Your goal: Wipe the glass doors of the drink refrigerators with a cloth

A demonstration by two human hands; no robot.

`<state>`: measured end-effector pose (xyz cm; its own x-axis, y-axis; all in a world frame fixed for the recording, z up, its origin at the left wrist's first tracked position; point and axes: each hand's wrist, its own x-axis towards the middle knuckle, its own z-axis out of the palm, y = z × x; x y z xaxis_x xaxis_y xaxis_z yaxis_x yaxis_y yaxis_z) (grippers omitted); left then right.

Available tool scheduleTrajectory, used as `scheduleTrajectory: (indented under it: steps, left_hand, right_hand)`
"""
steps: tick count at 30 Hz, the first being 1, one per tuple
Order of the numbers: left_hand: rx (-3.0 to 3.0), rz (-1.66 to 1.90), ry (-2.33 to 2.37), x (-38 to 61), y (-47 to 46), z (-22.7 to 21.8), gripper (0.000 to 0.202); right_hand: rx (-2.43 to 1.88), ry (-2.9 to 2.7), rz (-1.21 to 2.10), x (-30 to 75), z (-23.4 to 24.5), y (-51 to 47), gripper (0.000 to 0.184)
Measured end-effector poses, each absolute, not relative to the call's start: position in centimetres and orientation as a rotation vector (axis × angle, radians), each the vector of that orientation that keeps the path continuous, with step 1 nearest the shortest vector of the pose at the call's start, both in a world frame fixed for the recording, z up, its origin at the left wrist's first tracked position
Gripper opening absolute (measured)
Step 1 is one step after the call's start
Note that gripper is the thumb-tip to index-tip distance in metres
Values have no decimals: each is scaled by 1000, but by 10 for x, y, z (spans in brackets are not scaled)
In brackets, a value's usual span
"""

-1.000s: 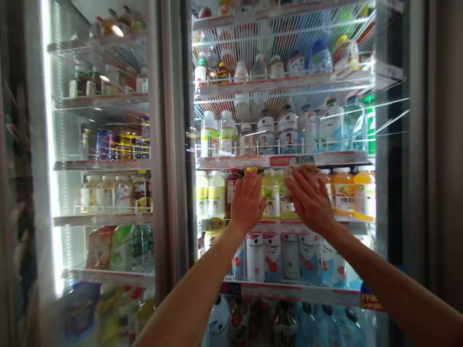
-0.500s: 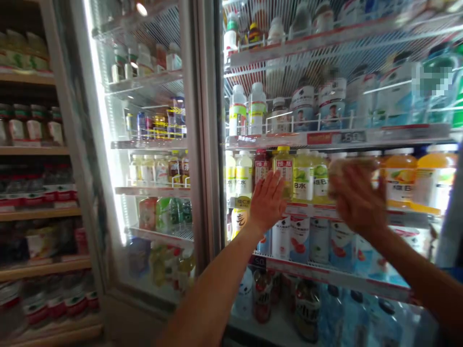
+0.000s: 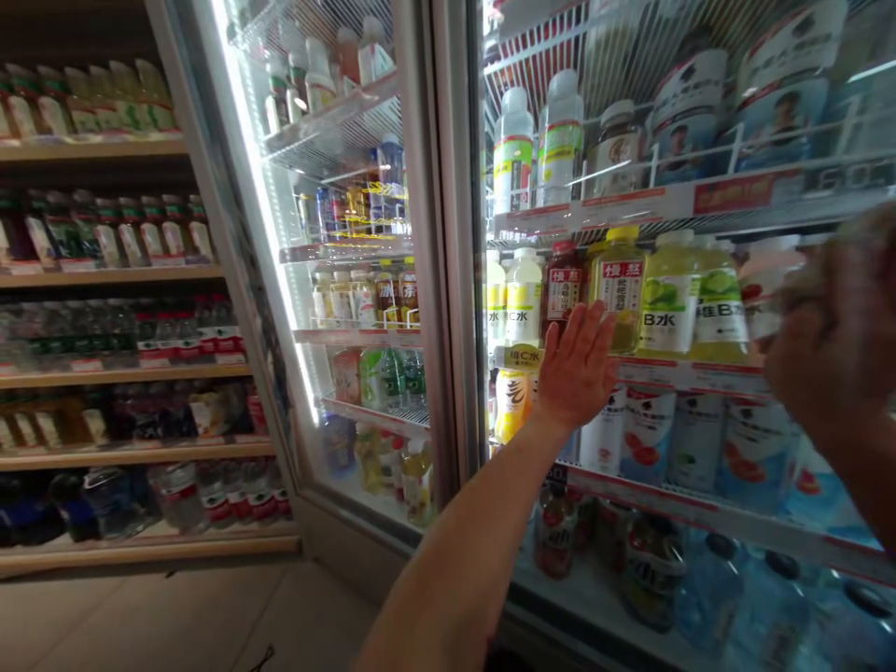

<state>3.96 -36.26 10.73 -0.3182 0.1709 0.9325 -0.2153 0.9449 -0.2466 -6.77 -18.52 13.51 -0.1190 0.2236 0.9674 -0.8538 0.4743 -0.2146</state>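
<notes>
My left hand (image 3: 575, 369) lies flat with its fingers stretched out, palm toward the glass door (image 3: 707, 373) of a drinks fridge, and looks to rest on it. Behind its fingertips stand a yellow-capped bottle (image 3: 620, 285) and a dark red bottle (image 3: 562, 280). At the right edge, my right hand (image 3: 833, 336) is raised before the same glass and smeared by motion. A blurred brownish cloth (image 3: 805, 275) shows under its fingers; its outline is hard to make out.
Bottles and cartons fill the fridge shelves behind the glass. A metal door frame (image 3: 452, 233) divides this door from a second lit fridge section (image 3: 354, 336) on the left. Farther left, wooden shelves (image 3: 126, 457) hold many bottles, above a tiled floor (image 3: 154, 616).
The view has turned left and come closer to the glass. My right hand with the cloth has shifted to the right edge, while my left hand stays spread near the same bottles.
</notes>
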Motion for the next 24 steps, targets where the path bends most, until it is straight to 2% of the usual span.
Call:
scheduleTrajectory:
  steps: [5, 11, 16, 21, 24]
  left_hand:
    - [22, 445, -1889, 44, -372, 91, 55]
    - [40, 453, -1850, 47, -379, 77, 56]
    - [1, 423, -1865, 49, -379, 74, 58]
    - [-11, 334, -1777, 48, -375, 68, 61]
    - [-11, 304, -1746, 45, -374, 67, 62]
  right_hand:
    - [1185, -1367, 479, -44, 108, -215, 38]
    - [747, -1363, 798, -48, 115, -197, 47]
    - [1133, -1354, 509, -52, 87, -193, 55]
    - [637, -1375, 780, -56, 74, -182, 51]
    - [905, -1545, 533, -50, 75, -187, 53]
